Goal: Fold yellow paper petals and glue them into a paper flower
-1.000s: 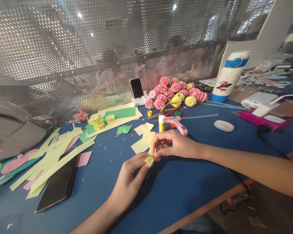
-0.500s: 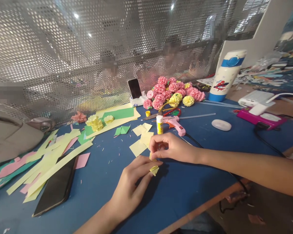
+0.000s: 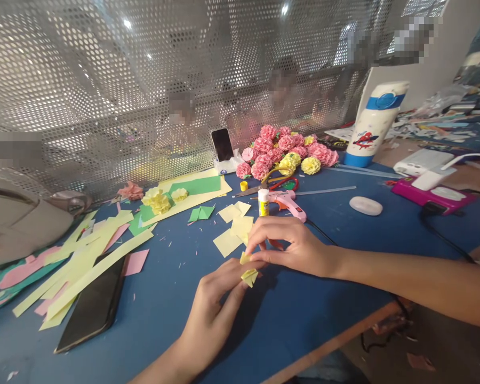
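My left hand [image 3: 214, 304] pinches a small folded yellow paper piece [image 3: 249, 276] just above the blue table [image 3: 176, 298]. My right hand [image 3: 290, 242] is closed in a pinch on a second small yellow folded piece [image 3: 244, 258], right above the first one. The two pieces nearly touch. Loose yellow paper squares [image 3: 234, 226] lie just behind my hands.
A black phone [image 3: 92, 306] and yellow and pink paper strips [image 3: 84, 256] lie at the left. Behind are a glue bottle [image 3: 263, 202], pink glue gun [image 3: 290, 202], scissors [image 3: 278, 185], pink and yellow paper flowers [image 3: 284, 152], a white bottle [image 3: 374, 125] and a perforated metal screen [image 3: 144, 80].
My right hand came slightly toward me and down with its yellow piece. My left hand stayed low, so the two folded pieces now sit close together.
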### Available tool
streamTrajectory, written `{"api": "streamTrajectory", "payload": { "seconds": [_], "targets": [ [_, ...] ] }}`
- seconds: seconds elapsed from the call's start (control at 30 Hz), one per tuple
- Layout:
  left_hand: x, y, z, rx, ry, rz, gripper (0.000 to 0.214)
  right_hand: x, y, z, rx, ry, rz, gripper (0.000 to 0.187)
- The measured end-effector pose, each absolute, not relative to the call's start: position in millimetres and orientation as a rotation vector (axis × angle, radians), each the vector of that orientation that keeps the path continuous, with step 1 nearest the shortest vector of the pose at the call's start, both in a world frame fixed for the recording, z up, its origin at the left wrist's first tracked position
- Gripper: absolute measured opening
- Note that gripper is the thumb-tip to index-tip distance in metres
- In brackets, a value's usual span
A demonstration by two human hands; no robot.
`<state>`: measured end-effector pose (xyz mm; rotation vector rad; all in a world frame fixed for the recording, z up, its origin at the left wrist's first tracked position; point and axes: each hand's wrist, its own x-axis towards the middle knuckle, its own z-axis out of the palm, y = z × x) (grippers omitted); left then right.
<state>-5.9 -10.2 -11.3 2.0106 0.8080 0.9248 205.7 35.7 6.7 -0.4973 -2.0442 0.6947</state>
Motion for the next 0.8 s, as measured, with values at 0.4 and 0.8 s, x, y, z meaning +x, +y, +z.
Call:
{"api": "streamTrajectory", "payload": {
  "seconds": [0.4,0.8],
  "targets": [
    [-9.2,-8.2,-13.0,2.333,0.626,1.053,0.043,209.4,30.8,15.4,-0.454,-2.023,0.752,0.009],
    [-9.4,-7.5,-9.1,2.431,0.583,0.990,0.042,203.5,38.4,7.7,-0.654,-1.854,1.504,0.022]
  ]
}}
